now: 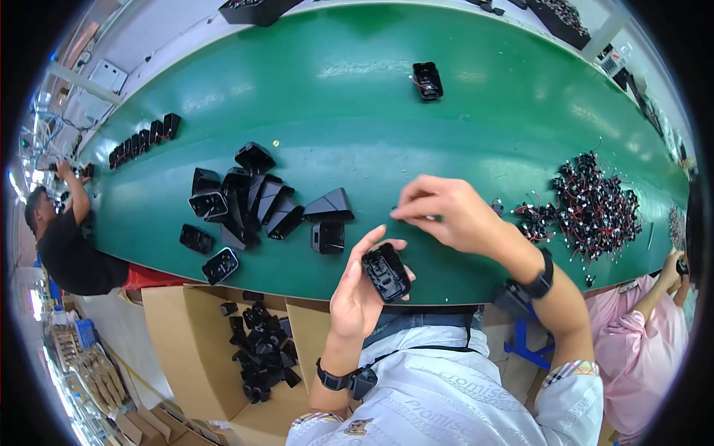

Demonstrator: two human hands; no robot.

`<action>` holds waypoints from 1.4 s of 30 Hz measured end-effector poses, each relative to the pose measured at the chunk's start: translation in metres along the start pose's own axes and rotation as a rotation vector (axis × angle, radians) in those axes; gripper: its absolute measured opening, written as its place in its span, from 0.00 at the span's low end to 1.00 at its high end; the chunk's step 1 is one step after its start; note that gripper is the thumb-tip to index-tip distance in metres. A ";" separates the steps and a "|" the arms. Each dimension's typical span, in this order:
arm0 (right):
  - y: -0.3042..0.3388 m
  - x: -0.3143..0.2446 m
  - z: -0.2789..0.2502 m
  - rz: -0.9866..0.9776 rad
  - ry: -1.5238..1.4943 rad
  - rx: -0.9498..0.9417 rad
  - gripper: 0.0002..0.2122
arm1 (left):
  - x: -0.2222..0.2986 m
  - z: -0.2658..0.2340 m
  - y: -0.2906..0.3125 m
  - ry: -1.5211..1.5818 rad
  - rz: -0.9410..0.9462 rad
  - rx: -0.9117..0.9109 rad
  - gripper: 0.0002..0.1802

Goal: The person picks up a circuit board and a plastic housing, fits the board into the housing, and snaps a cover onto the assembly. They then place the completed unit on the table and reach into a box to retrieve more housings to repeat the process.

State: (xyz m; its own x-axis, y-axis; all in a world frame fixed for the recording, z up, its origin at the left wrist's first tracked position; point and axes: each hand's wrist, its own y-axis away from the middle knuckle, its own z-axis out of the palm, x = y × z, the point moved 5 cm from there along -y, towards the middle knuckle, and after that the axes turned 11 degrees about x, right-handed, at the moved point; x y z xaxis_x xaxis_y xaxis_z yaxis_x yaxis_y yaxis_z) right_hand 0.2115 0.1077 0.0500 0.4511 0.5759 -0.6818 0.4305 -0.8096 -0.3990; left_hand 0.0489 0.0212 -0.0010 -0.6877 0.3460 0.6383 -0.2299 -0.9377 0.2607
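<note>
In my left hand (358, 286) lies a black plastic housing (386, 272), its hollow side facing up, with the fingers wrapped around its edge. Above and to the right of it hovers my right hand (439, 209), thumb and fingertips pinched together. A small dark thing seems to be at those fingertips, too small and blurred to name. To the left, a heap of similar black housings (256, 195) covers part of the green table (416, 145). On the right sits a pile of small black parts with red wires (595, 201), several of them scattered toward my right wrist.
One wired housing (427, 81) stands alone on the far side. A row of housings (145, 140) lies at the far left. Below the table edge, a cardboard box (178, 349) holds more black pieces. Co-workers sit at left (71, 230) and right (643, 342).
</note>
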 end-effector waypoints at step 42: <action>0.087 -0.071 -0.014 0.114 -0.029 0.400 0.18 | -0.018 0.033 -0.011 -0.141 0.115 -0.061 0.28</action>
State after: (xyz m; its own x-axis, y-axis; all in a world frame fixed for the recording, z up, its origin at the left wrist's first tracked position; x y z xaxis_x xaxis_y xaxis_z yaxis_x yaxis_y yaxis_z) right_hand 0.2279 -0.0020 0.0718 0.4539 0.4815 -0.7497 0.0391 -0.8514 -0.5231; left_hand 0.0871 0.0267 0.0086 -0.6095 0.2339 0.7575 -0.1996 -0.9700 0.1389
